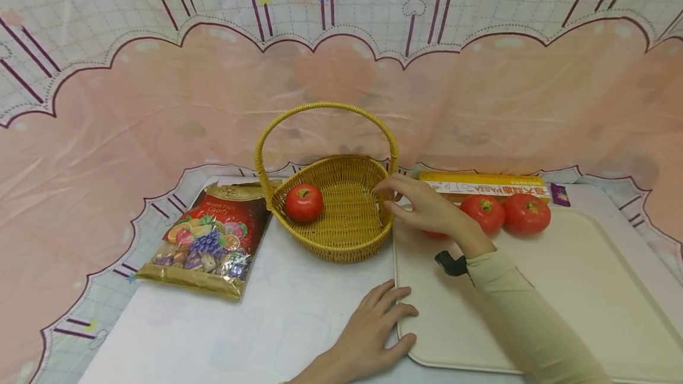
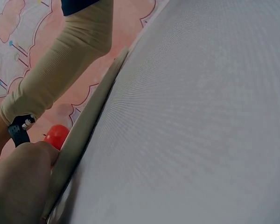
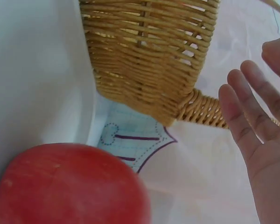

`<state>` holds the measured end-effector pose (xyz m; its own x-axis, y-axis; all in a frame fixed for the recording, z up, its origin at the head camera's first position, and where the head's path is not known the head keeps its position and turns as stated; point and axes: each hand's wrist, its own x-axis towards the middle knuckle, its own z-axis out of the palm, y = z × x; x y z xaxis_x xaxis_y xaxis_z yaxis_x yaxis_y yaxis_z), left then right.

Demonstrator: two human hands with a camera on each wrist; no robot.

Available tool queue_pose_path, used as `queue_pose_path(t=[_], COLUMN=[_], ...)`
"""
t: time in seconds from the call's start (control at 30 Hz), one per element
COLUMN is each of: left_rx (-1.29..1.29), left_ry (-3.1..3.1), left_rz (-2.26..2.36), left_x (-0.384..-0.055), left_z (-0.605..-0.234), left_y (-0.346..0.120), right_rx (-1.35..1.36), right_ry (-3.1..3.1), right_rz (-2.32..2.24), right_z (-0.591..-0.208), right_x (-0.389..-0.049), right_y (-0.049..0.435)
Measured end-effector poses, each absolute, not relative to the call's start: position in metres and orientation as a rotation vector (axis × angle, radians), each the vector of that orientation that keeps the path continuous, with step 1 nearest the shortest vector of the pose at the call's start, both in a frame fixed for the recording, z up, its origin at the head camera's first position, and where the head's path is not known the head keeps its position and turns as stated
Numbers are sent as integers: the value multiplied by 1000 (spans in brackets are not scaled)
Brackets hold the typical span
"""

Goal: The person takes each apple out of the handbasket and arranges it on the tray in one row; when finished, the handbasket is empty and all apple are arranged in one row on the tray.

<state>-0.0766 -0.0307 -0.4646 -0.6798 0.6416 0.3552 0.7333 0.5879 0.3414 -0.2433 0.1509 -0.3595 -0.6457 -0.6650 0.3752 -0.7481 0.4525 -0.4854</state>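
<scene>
My right hand [image 1: 427, 206] is over the right rim of a yellow wicker basket [image 1: 341, 250] with a tall arched handle. Its fingers are loosely bent and hold nothing; in the right wrist view they overlap the base of the handle [image 3: 203, 109]. Inside the basket, on the left, sits a red tomato [image 1: 304, 203]. Two more tomatoes, one on the left [image 1: 482, 213] and one on the right [image 1: 527, 214], stand at the back of a cream tray [image 1: 565, 289]. A third tomato [image 1: 436, 234] there is mostly hidden by my right hand. My left hand [image 1: 370, 328] rests with spread fingers on the tray's left edge.
Left of the basket lies a bag of mixed fruit candy [image 1: 213, 242]. A yellow pasta box [image 1: 485, 185] lies behind the tomatoes, with a small purple wrapped candy [image 1: 560, 194] at its right end. A patterned pink cloth [image 1: 213, 123] hangs behind the white table [image 1: 288, 313].
</scene>
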Motion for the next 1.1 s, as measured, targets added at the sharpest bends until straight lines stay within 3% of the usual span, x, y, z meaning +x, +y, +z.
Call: queue_pose_path(t=[1.1], left_rx=[-1148], left_ry=[-2619], left_rz=[-731], left_x=[-78], left_z=[-467], left_y=[-26], right_rx=[1519], right_ry=[-2543], right_rz=[777], right_z=[-335], right_x=[-274], right_y=[104])
